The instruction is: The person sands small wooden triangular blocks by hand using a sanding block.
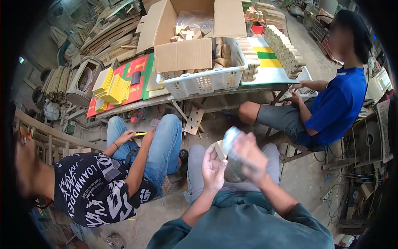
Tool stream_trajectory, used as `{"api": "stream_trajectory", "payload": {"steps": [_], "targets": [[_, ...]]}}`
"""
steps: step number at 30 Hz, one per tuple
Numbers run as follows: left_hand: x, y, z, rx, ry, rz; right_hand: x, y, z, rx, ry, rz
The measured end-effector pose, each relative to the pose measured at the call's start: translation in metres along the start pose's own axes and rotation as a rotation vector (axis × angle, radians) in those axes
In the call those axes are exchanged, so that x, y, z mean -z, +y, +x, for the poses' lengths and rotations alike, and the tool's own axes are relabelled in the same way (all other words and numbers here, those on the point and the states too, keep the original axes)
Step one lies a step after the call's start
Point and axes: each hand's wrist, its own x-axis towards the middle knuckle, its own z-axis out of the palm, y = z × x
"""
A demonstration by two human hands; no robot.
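Woodworking workshop with a bare, dusty concrete floor [159, 222]. At eleven o'clock, long rough planks [114, 33] lie piled; at ten o'clock, a bundle of thin wooden sticks [58, 85] stands. At twelve o'clock, a long desk [145, 101] carries a basket [203, 85] and an open carton [182, 56] of small cut blocks [188, 34]. At one o'clock, round wooden pieces [282, 50] are stacked. Worn metal racking [375, 133] with dangling cables stands at three o'clock.

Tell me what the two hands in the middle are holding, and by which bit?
The left hand holds a small wooden block near its lower end. The right hand grips something pale, too blurred to tell where.
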Motion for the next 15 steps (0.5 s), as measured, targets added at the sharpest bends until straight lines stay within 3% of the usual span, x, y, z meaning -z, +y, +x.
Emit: {"api": "stream_trajectory", "payload": {"steps": [1, 3, 7, 9, 12, 13, 15], "targets": [[-0.003, 0.0, -0.001, -0.006, -0.006, 0.0, 0.001, -0.016, 0.002, 0.047, -0.111, 0.103], [-0.006, 0.002, -0.001, 0.011, -0.044, -0.054, -0.011, -0.009, -0.009, -0.036, 0.015, 0.091], [-0.002, 0.015, 0.002, 0.064, -0.1, -0.289, -0.005, 0.045, -0.018, -0.45, 0.092, -0.058], [0.003, 0.017, 0.003, 0.02, -0.151, -0.13, 0.006, 0.043, -0.02, -0.4, 0.109, -0.059], [0.004, 0.019, -0.001, 0.279, -0.006, -0.295, 0.008, 0.021, -0.023, -0.415, 0.09, 0.09], [0.008, 0.017, -0.001, 0.278, -0.004, -0.293, 0.007, 0.01, -0.021, -0.402, 0.083, 0.128], [0.019, 0.011, 0.002, 0.48, -0.117, -0.326, 0.005, -0.002, -0.021, -0.366, 0.024, 0.267]]}}
